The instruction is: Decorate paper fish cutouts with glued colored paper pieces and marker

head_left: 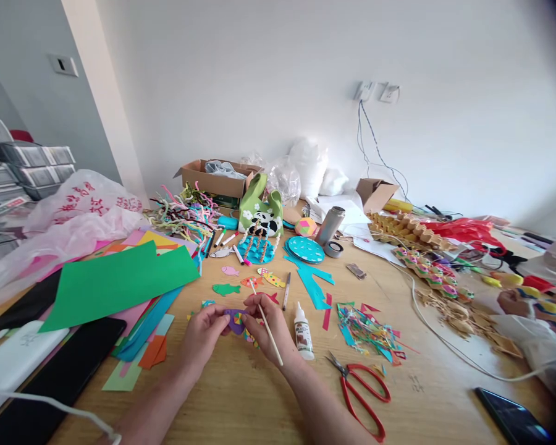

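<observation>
My left hand (204,334) pinches the left side of a small purple paper cutout (232,322) with a many-coloured pattern on it. My right hand (272,326) touches the cutout's right side and also holds a thin pale wooden stick (272,337), which slants across its back. Partly hidden paper pieces lie under the hands. Just beyond are fish cutouts: a green fish (226,289), a pink fish (230,271) and a yellow spotted fish (274,280). A white glue bottle (304,340) stands right of my right hand, and a pen (286,292) lies behind it.
Red-handled scissors (352,371) lie at right below paper scraps (368,330). Green sheets (120,278) cover a paper pile at left. A metal flask (330,226) stands behind blue discs (304,250). A white cable (440,346) crosses the right. Another person's hand (512,303) is at far right.
</observation>
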Demonstrator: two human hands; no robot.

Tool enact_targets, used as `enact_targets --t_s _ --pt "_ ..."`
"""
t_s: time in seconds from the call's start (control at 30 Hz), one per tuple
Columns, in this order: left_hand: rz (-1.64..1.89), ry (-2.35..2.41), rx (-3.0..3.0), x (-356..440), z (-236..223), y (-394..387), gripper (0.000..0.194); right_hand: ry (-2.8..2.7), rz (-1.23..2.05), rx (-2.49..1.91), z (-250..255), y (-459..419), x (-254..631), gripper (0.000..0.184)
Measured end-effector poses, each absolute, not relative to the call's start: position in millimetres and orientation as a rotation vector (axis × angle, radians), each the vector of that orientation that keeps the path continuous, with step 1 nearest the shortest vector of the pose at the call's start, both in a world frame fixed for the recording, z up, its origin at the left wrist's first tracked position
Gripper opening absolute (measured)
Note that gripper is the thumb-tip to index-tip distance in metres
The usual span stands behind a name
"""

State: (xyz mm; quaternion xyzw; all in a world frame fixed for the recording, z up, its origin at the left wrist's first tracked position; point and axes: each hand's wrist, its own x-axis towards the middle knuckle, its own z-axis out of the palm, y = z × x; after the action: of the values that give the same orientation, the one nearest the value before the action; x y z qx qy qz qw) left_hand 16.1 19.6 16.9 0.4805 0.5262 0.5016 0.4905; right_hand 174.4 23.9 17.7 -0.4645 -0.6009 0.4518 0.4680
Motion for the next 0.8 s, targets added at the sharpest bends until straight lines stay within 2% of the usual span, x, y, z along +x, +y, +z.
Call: enact_targets --t_s 0.1,0.8 --pt "1.159 1.245 1.183 15.7 16.8 20.0 0.021 -1.482 1.11 -1.127 17.9 23.4 175.2 0.024" --pt "1.061 1.202 1.253 17.9 18.9 17.6 0.021 -1.447 1.193 -1.088 15.5 23.1 171.8 0.025"
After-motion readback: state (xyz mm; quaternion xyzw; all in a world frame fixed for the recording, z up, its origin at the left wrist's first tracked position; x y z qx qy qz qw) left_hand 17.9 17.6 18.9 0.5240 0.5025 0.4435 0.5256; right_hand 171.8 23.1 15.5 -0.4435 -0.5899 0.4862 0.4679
